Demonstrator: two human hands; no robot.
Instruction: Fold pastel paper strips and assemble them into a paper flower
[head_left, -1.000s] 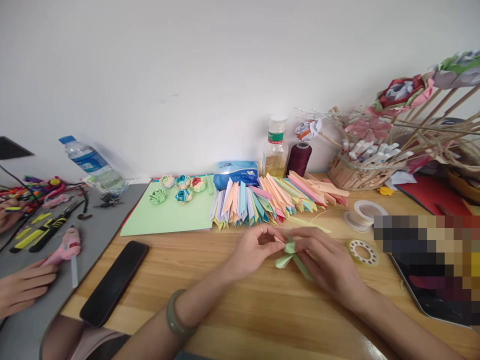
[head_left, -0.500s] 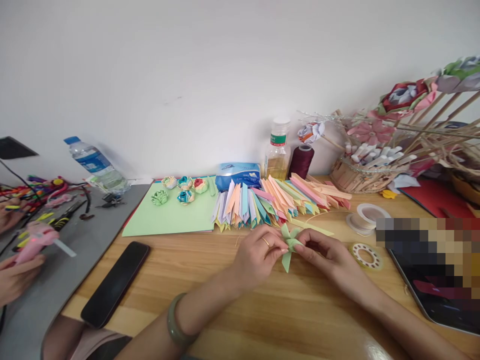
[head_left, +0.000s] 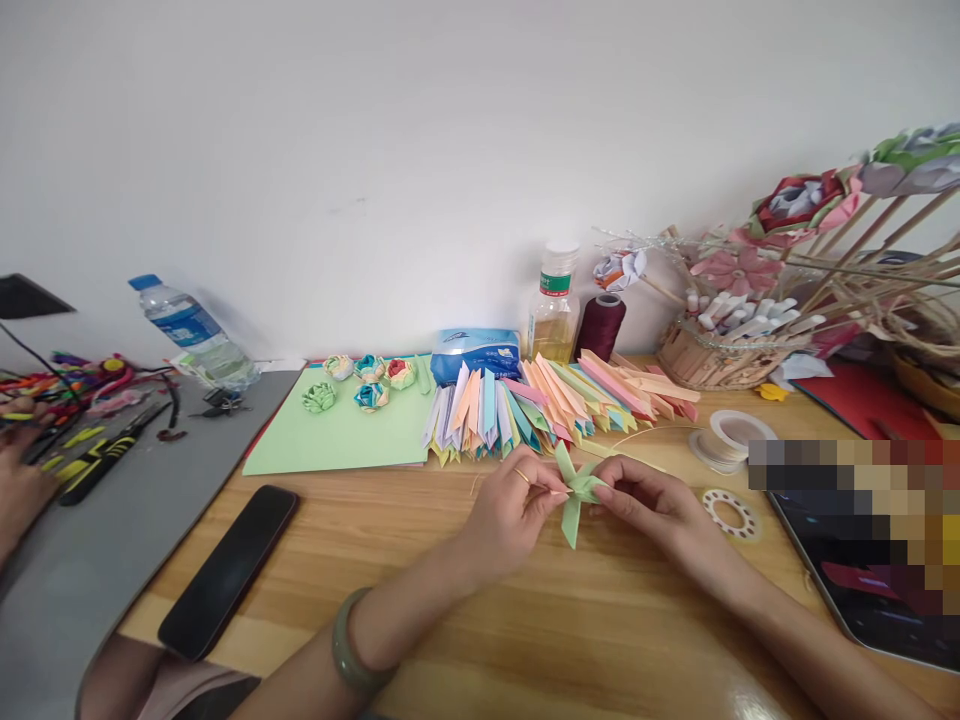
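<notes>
Over a table [head_left: 600,640], hands [head_left: 510,515] [head_left: 660,510] pinching folded green paper [head_left: 581,487], coloured strips [head_left: 491,410] behind, phone [head_left: 229,572] left

Left of your left hand [head_left: 510,510] you have a black phone [head_left: 229,570], and farther left a water bottle [head_left: 196,333] with keys [head_left: 219,403] near its base. Beyond your hands sit a blue tissue pack [head_left: 476,350], a bottle of yellowish liquid [head_left: 553,312] and a cone of dark thread [head_left: 600,332]. Right of your right hand [head_left: 654,508] lies a tablet [head_left: 862,612].
</notes>
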